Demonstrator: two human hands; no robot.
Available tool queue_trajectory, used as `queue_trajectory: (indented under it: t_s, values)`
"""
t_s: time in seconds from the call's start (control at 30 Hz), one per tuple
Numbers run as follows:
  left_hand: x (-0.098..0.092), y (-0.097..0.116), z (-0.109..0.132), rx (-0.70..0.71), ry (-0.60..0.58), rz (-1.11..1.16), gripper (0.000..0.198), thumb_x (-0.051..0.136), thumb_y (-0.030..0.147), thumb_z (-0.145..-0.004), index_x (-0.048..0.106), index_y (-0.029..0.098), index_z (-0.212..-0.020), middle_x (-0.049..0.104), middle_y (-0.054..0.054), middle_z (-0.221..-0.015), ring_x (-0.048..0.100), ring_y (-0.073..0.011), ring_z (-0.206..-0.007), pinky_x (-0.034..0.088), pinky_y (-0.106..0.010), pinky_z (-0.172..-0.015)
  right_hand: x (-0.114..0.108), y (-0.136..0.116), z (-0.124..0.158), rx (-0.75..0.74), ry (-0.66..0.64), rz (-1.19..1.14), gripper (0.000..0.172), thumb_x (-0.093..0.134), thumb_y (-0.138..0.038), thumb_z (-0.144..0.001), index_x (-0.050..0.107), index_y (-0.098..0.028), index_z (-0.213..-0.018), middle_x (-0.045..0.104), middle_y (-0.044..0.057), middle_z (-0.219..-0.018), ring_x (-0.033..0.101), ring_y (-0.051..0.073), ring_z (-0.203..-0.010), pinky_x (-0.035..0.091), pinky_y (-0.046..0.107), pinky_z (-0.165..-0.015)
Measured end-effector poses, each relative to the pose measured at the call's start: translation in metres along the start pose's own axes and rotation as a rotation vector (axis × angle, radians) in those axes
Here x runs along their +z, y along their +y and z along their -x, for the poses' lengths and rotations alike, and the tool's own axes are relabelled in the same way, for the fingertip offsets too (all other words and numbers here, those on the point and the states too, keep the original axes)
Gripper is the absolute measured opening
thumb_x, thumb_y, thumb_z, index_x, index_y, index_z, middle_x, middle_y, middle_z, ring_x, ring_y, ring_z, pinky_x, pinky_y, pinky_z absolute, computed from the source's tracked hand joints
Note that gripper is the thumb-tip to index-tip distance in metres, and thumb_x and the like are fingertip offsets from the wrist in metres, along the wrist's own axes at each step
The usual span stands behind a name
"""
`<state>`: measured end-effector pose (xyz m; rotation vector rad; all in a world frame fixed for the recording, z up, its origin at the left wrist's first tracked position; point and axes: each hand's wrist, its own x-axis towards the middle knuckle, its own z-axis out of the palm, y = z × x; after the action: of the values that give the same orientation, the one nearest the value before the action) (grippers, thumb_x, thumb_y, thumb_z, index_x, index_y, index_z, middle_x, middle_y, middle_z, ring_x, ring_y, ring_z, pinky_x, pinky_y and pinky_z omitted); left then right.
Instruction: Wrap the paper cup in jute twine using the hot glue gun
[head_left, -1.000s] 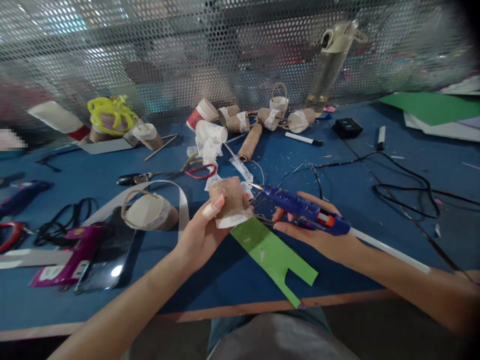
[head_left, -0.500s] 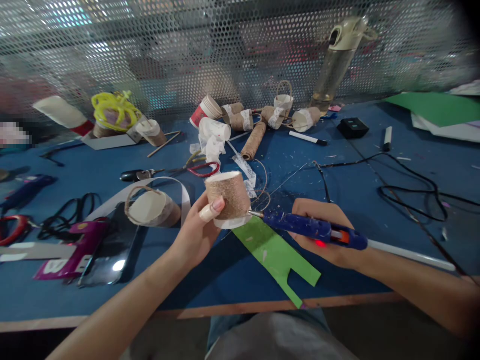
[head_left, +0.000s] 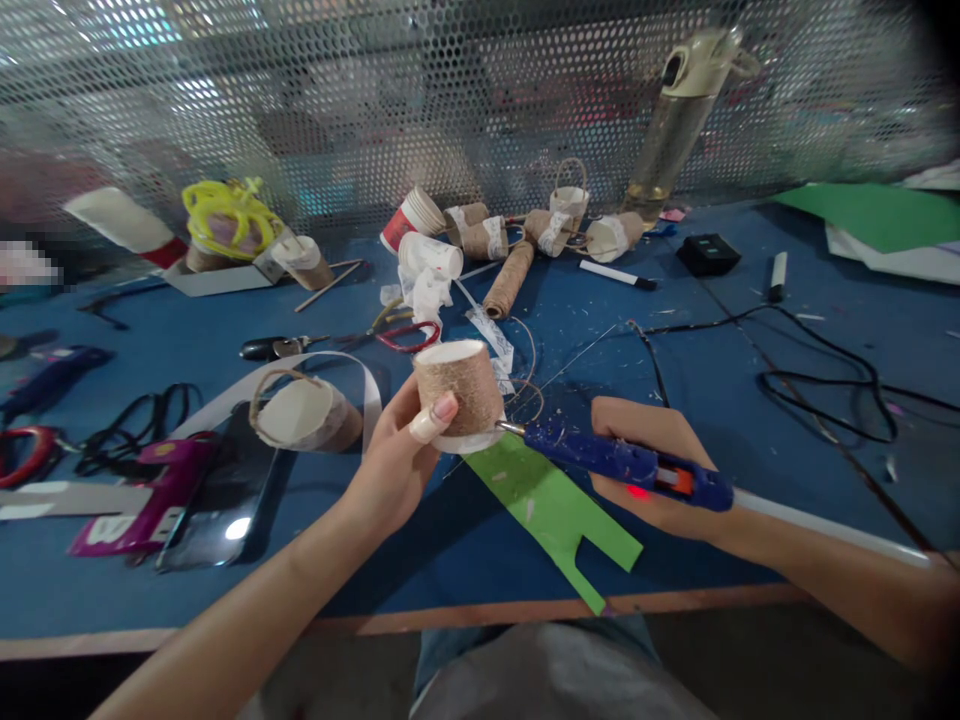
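Observation:
My left hand (head_left: 401, 450) is closed around a small paper cup (head_left: 461, 388) wrapped in brown twine, its white inside showing at the top. A white band, perhaps lace, runs round the cup's lower edge. In my right hand (head_left: 649, 450) is a blue glue gun (head_left: 592, 455), with a red light glowing on its side and a long glue stick (head_left: 832, 527) sticking out at the back. The metal nozzle points left and meets, or nearly meets, the white band. Beneath the cup and gun lies a green cut-out piece (head_left: 559, 515).
A finished twine cup with handle (head_left: 304, 415) and a phone (head_left: 217, 510) lie left. Red-handled scissors (head_left: 409, 337), a twine roll (head_left: 510, 280) and lace (head_left: 491, 340) lie behind the cup. A tall bottle (head_left: 675, 125) stands by the mesh panel (head_left: 480, 110). Black cable (head_left: 817, 375) crosses the right.
The cup has shifted very slightly to the right in my left hand. My right hand and the glue gun's rear have dipped a little, while the nozzle stays at the band.

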<state>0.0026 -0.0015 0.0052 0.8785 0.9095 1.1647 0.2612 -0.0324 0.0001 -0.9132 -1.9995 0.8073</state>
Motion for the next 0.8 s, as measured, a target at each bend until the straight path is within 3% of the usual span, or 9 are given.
queue_trajectory:
  t_s: [0.2,0.53,0.8]
  values:
    - [0.0,-0.0034,0.0003,0.014,0.008,-0.047,0.052,0.086,0.044,-0.076,0.075,0.027,-0.124,0.075,-0.005,-0.127,0.067,-0.0277,-0.123,0.057,-0.033,-0.099,-0.0005,0.0,0.0014,-0.05,-0.027,0.059,0.032,0.071,-0.015,-0.082,0.039,-0.023,-0.078,0.043,-0.005,-0.072,0.039,0.01,-0.061,0.029,0.027,-0.056]
    - [0.0037,0.0031,0.0019,0.028,0.026,-0.023,0.036,0.083,0.044,-0.078,0.078,0.027,-0.11,0.079,-0.003,-0.109,0.071,-0.0269,-0.11,0.058,-0.037,-0.097,-0.0005,0.0012,-0.0012,0.002,0.038,0.057,0.03,0.063,-0.005,-0.08,0.039,-0.023,-0.074,0.042,-0.006,-0.069,0.039,0.01,-0.059,0.027,0.028,-0.055]
    - [0.0033,-0.0014,0.0005,0.059,0.018,-0.015,0.04,0.084,0.042,-0.078,0.077,0.025,-0.114,0.078,-0.005,-0.109,0.069,-0.0292,-0.114,0.054,-0.039,-0.099,-0.0018,-0.0018,0.0018,-0.009,-0.022,0.027,0.033,0.07,-0.015,-0.083,0.04,-0.024,-0.075,0.043,-0.005,-0.07,0.04,0.011,-0.059,0.029,0.029,-0.055]
